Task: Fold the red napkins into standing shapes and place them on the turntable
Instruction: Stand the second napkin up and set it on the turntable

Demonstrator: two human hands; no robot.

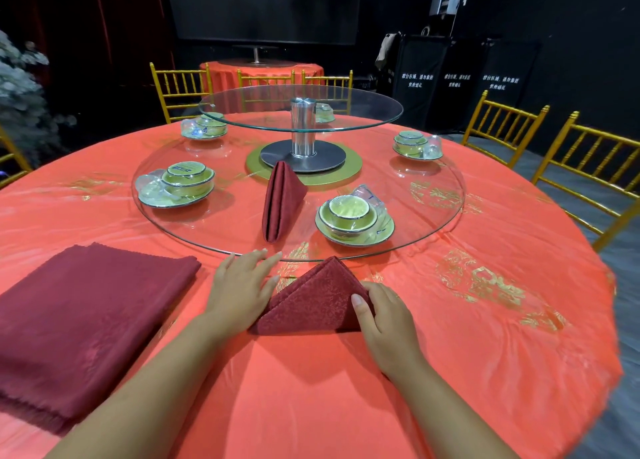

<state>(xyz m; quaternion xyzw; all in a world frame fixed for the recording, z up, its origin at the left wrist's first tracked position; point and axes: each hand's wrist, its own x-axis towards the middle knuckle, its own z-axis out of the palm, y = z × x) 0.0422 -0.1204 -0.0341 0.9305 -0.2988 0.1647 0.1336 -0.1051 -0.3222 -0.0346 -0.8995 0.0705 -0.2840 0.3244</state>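
Step in hand: triangle napkin point(311, 302) mid-fold on tabletop point(450, 372). Left hand point(242, 282) flat against its edge; right hand point(381, 316) pinching its corner. Next, likely: stand it on turntable point(433, 230).

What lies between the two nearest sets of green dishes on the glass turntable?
A folded red napkin stands there on the turntable, touching neither the left dish set nor the right dish set. The head view shows it.
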